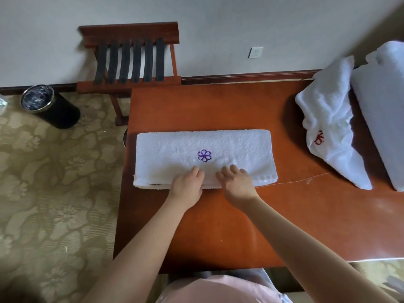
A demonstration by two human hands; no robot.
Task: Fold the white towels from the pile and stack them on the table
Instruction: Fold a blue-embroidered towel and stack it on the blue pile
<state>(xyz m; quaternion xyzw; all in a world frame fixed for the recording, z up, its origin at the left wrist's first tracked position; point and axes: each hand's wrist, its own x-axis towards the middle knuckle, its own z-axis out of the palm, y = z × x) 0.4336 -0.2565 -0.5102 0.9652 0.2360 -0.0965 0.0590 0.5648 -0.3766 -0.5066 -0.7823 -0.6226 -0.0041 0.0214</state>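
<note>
With your left hand and right hand side by side on the near edge of the lengthwise-folded towel at the left end of the table, fingers bent, gripping or merely pressing I cannot tell, you likely next fold it end to end, edges squared.

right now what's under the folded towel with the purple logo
Only the wooden table shows around the folded towel, which lies on it. The tabletop beneath is covered, so anything there is hidden. The left hand and right hand rest on its near edge.
</note>
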